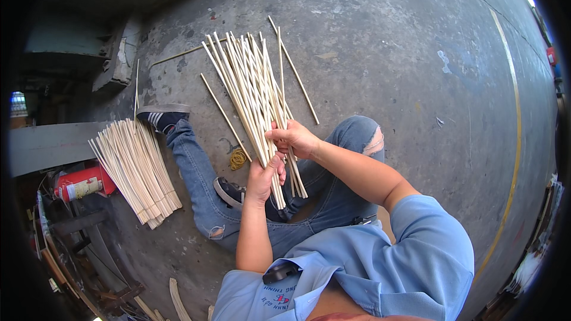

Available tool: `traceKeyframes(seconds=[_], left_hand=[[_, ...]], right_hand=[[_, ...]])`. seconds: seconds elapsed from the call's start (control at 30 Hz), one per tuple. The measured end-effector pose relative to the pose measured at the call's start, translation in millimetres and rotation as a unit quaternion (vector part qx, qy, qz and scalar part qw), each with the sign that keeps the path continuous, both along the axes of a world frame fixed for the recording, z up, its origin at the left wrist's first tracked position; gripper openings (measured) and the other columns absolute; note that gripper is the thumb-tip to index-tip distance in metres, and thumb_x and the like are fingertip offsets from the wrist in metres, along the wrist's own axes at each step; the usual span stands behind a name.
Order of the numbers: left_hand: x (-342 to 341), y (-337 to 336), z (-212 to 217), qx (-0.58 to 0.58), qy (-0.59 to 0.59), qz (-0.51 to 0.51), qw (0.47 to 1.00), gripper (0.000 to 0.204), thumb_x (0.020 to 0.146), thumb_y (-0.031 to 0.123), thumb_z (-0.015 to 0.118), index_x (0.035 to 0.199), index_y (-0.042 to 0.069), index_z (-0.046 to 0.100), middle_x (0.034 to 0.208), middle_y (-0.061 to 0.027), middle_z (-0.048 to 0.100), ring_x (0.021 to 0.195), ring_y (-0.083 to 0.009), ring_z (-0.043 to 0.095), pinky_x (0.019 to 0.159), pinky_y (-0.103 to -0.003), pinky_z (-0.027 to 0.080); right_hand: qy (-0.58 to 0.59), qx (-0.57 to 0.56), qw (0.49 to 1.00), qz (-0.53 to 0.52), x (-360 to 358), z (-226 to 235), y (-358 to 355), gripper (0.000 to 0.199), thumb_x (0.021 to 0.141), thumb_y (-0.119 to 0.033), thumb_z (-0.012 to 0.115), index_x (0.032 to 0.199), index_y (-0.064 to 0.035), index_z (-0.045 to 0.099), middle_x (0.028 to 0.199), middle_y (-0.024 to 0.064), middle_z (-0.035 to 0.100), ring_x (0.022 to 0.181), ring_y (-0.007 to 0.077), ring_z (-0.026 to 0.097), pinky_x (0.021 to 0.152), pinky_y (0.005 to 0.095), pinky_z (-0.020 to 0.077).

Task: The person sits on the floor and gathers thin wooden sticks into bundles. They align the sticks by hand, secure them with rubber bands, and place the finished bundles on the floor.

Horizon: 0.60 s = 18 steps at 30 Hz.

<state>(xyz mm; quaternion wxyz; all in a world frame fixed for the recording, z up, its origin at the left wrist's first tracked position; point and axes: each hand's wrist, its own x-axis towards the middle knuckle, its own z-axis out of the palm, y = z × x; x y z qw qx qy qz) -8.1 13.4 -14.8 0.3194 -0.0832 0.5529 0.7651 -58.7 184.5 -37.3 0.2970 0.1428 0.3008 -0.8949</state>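
Observation:
A loose, fanned-out bunch of thin pale wooden rods (242, 77) lies across the floor in front of me, its near ends raised over my lap. My left hand (263, 177) is closed round the rods close to their near ends. A little farther up, my right hand (293, 138) grips the bunch from the right side, its thumb across the rods. Some fingers of both hands are hidden by the rods. One single rod (225, 114) lies to the left of the bunch, and another rod (299, 77) to the right.
A bundle of similar rods (140, 172) stands at the left beside my shoe (163, 116). Next to it lies a red cylinder (86, 183). A coil of yellow cord (237, 159) rests near my legs. Wood scraps (177, 300) lie at the lower left on the concrete floor (416, 35).

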Motion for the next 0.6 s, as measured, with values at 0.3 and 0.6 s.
traceKeyframes(seconds=[0.3,0.6], left_hand=[[-0.7,0.4,0.0,-0.024,-0.001,0.007,1.0,0.03,0.103,0.031,0.064,0.112,0.002,0.059,0.073,-0.0024,0.057,0.059,-0.0115,0.058,0.05,-0.024,0.049],[-1.0,1.6,-0.7,-0.029,0.001,0.003,1.0,0.029,0.103,0.03,0.064,0.111,0.002,0.059,0.073,-0.0022,0.056,0.059,-0.0114,0.057,0.05,-0.024,0.048]], right_hand=[[0.013,0.003,1.0,0.005,-0.8,-4.7,0.8,0.012,0.095,-0.012,0.07,0.097,-0.0117,0.058,0.065,-0.0068,0.047,0.053,0.004,0.041,0.051,0.0227,0.037],[0.006,0.008,1.0,-0.007,-1.0,-4.7,-1.0,0.012,0.094,-0.011,0.068,0.094,-0.0096,0.056,0.062,-0.0043,0.047,0.051,0.0064,0.042,0.047,0.0242,0.0333]])
